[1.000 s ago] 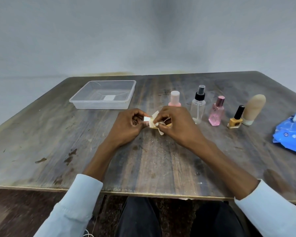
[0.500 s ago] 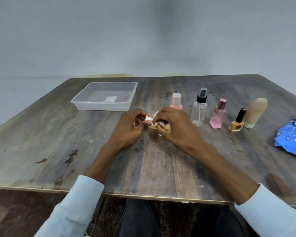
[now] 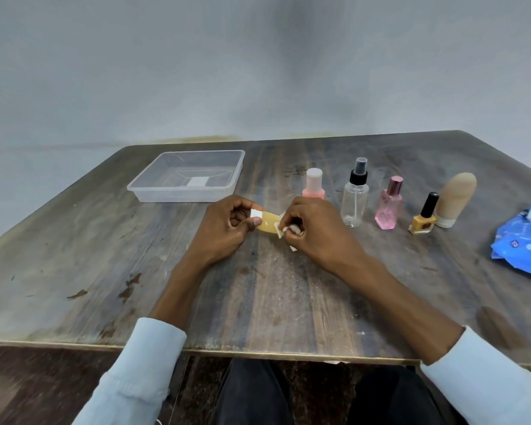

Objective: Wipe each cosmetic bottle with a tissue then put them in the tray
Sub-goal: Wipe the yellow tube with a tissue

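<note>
My left hand (image 3: 227, 228) pinches the white-capped end of a small yellow bottle (image 3: 269, 221), thumb and fingers curled round the cap. My right hand (image 3: 314, 233) is curled round the bottle's other end, gripping a white tissue (image 3: 281, 230) against it; a corner of the tissue pokes out below my fingers. The bottle lies sideways between my two hands, just above the tabletop (image 3: 74, 271), near the middle.

Just beyond my right hand stands a pink bottle with a pale cap (image 3: 314, 185), partly hidden by my knuckles. To its right, in a row running toward the right edge, stand a clear spray bottle with a black pump (image 3: 354, 197), a pink perfume bottle with a rose cap (image 3: 388, 204), a small yellow nail polish with a black cap (image 3: 423, 216) and a beige tube standing on its cap (image 3: 454, 199), the last two nearly touching. All are upright.

At the far left sits the clear plastic tray (image 3: 154, 188), holding none of the bottles. At the right edge lies a blue pack of wipes (image 3: 521, 250), partly cut off by the frame. My pale blue sleeves (image 3: 141, 369) show near the bottom.
</note>
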